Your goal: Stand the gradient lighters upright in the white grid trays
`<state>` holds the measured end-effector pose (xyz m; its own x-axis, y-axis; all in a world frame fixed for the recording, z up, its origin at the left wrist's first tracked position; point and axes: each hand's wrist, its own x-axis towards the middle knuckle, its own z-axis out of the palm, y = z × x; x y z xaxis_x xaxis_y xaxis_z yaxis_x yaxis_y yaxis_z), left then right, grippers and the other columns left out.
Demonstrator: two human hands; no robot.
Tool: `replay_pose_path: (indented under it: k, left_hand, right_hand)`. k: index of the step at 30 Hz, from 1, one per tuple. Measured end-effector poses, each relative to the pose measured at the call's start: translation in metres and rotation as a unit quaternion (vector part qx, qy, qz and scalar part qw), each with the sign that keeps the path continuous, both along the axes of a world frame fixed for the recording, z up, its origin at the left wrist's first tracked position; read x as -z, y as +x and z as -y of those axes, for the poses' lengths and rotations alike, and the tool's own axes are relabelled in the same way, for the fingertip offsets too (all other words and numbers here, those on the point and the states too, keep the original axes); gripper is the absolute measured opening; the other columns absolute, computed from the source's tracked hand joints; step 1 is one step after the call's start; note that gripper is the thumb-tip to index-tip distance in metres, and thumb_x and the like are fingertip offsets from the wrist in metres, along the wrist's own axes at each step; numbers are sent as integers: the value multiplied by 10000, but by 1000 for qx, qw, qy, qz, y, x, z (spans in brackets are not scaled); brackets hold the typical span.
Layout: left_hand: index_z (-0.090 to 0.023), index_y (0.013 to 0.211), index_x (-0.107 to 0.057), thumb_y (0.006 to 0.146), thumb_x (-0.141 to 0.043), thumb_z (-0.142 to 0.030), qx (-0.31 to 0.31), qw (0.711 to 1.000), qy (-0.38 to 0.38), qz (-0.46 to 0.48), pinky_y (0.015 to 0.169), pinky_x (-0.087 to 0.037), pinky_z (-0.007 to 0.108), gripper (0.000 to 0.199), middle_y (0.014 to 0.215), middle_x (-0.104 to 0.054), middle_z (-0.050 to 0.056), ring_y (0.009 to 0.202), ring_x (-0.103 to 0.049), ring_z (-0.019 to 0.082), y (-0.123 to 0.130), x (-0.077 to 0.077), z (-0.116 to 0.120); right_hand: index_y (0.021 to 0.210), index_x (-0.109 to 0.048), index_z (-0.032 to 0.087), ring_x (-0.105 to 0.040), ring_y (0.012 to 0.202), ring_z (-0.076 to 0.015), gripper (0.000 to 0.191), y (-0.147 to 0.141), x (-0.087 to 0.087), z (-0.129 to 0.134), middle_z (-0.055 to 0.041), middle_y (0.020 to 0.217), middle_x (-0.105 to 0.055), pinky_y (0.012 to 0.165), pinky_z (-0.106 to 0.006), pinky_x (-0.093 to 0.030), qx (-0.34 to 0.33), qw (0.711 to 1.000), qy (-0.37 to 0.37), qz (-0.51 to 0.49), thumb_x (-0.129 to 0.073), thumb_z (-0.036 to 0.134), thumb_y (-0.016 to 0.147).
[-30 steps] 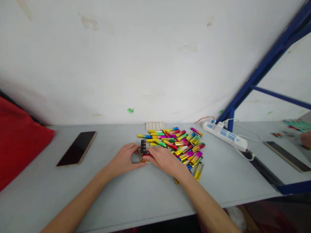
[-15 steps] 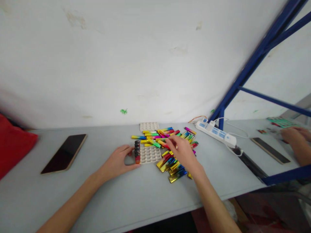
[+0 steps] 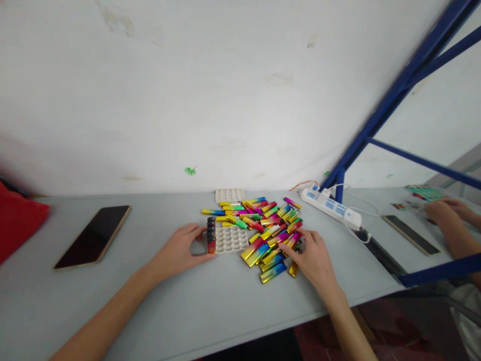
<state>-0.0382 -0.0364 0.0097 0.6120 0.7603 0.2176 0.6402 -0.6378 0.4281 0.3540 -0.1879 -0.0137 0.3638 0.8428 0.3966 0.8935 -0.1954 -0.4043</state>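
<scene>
Fingers and thumb of my left hand [image 3: 187, 246] curve around the left end of a pale tray with round cups [image 3: 231, 239]. At that end stands a row of several dark-topped pieces [image 3: 211, 235], between the fingertips and thumb. My right hand [image 3: 310, 253] is at the right side of a loose pile of shiny multicoloured sticks [image 3: 263, 246]. Its thumb and fingers are apart and touch the pile around a magenta and yellow stick [image 3: 292, 241]; whether it grips that stick is unclear.
A second cupped tray [image 3: 229, 195] lies by the wall. A phone [image 3: 93, 235] and red cloth [image 3: 20, 220] are at left. At right are a white power strip [image 3: 330, 206], a blue frame [image 3: 370, 133], another phone [image 3: 410, 234] and another person's hands [image 3: 443, 210].
My right hand has moved right and toward the near edge, from the pile's middle to its right side, uncovering sticks there. My left hand stays at the tray. The view has shifted slightly.
</scene>
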Motion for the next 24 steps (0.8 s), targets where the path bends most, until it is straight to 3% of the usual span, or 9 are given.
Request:
replay_pose_path:
  k: [5,8,12,16,20,24]
  left_hand:
    - [-208,1097,-792,854,-789,-772,-2,1000,0,-13,974,-610,443,614,1026,-771,99,975,-740,335,0,-2,1]
    - [-210,1099,-790,848,-793,-776,-2,1000,3,-11,976,-610,448,619,1029,-775,102,971,-742,337,1,-3,1]
    - [-209,1095,-787,848,-799,-771,-1,1000,-4,-11,979,-604,454,614,1029,-773,100,974,-743,339,1,-3,1]
    - [-211,1066,-775,842,-808,-776,-2,1000,-6,-9,960,-600,449,609,1027,-765,96,945,-727,321,1,-1,0]
    - [-208,1042,-764,851,-808,-767,2,1000,-5,-9,954,-594,445,593,1024,-757,92,942,-718,314,1,0,0]
    - [-211,1049,-757,850,-818,-765,7,1000,-3,-6,951,-590,442,591,1024,-762,92,948,-721,317,1,0,1]
  right_hand:
    - [1351,-762,189,-724,1183,-394,780,-6,-5,-4,-191,1282,-722,1073,-601,-608,-22,994,76,-80,-775,826,901]
    - [1361,-777,209,-765,1101,-331,752,-13,-12,-9,-186,1362,-684,992,-544,-669,-27,970,143,-194,-814,790,885]
    - [1261,-820,215,-798,930,-267,661,-26,-22,-24,-141,1235,-771,866,-458,-690,-42,893,175,-412,-883,725,845]
    - [1244,-842,219,-794,957,-274,669,-41,-42,-46,-97,1126,-849,898,-428,-662,-54,812,166,-557,-1013,616,733]
    - [977,-851,202,-780,980,-252,503,-59,-67,-68,-87,1043,-852,923,-382,-644,-136,731,129,-656,-1035,588,710]
    - [1010,-759,250,-732,796,-197,552,-79,-84,-93,-23,900,-809,748,-332,-624,-225,682,68,-692,-1027,629,711]
